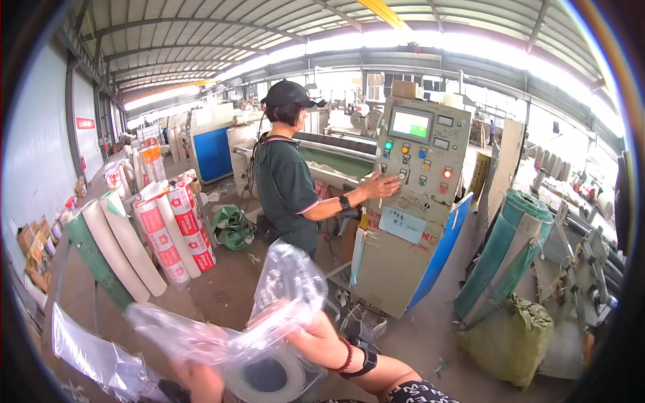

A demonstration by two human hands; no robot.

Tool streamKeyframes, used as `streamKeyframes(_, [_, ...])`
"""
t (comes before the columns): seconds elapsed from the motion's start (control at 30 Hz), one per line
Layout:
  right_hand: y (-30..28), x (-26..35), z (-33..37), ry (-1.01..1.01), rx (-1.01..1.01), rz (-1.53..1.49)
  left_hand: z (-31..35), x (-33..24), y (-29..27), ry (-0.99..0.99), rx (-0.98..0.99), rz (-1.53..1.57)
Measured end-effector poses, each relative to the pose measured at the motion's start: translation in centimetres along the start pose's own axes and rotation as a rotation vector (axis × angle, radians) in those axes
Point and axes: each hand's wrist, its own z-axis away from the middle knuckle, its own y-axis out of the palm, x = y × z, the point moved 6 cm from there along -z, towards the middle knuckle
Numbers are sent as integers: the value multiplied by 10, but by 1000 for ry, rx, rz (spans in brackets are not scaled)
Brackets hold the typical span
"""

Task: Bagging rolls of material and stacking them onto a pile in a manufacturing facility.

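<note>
Head view, looking down: at the bottom edge the person's right hand (pixel 310 336) grips the clear plastic bag (pixel 269 316) from the right, fingers closed into the crumpled film, with a red bead bracelet (pixel 346 356) and a dark wristband (pixel 366 359) on the wrist. The left hand (pixel 201 381) is at the lower edge under the film, pressed against the bag's lower left side; how its fingers are set I cannot tell, since the plastic covers them. Inside the bag, between the two hands, sits a roll of pale material (pixel 269 379) seen end-on, its dark hollow core facing the camera. Loose film trails off to the left toward another sheet of clear plastic (pixel 94 356) lying on the floor.

Further back on the left, long rolls lean together: green and cream ones (pixel 114 248) and red-and-white wrapped ones (pixel 178 232). On the right a tall green roll (pixel 504 255) stands above a stuffed olive sack (pixel 514 339).

In the middle distance a co-worker in a dark cap and dark green shirt (pixel 285 181) reaches one hand to the buttons of a beige control cabinet (pixel 413 195) with a small screen (pixel 410 124). Behind it stand blue machinery (pixel 211 151) and the corrugated roof
</note>
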Motion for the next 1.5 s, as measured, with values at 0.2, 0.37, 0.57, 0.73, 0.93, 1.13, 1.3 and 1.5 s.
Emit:
streamKeyframes(0.2, [-2,11,-5,33,-115,67,-1,9,4,-164,113,85])
streamKeyframes(0.37, [0,36,-32,-232,-80,493,-29,12,35,-209,170,118])
streamKeyframes(0.57, [36,58,-69,-491,34,1069,-20,14,50,-521,116,133])
streamKeyframes(0.73, [31,-12,-46,81,122,-165,-29,12,45,-640,341,245])
streamKeyframes(0.93, [58,-64,3,352,319,77,-52,-3,83,-368,561,138])
streamKeyframes(1.13, [39,-28,-24,313,174,-235,-52,9,27,-33,828,-359])
streamKeyframes(1.3, [68,-7,-50,-162,324,286,48,76,27,187,967,-618])
streamKeyframes(1.5, [64,-57,-48,444,406,-327,51,97,13,-917,583,224])
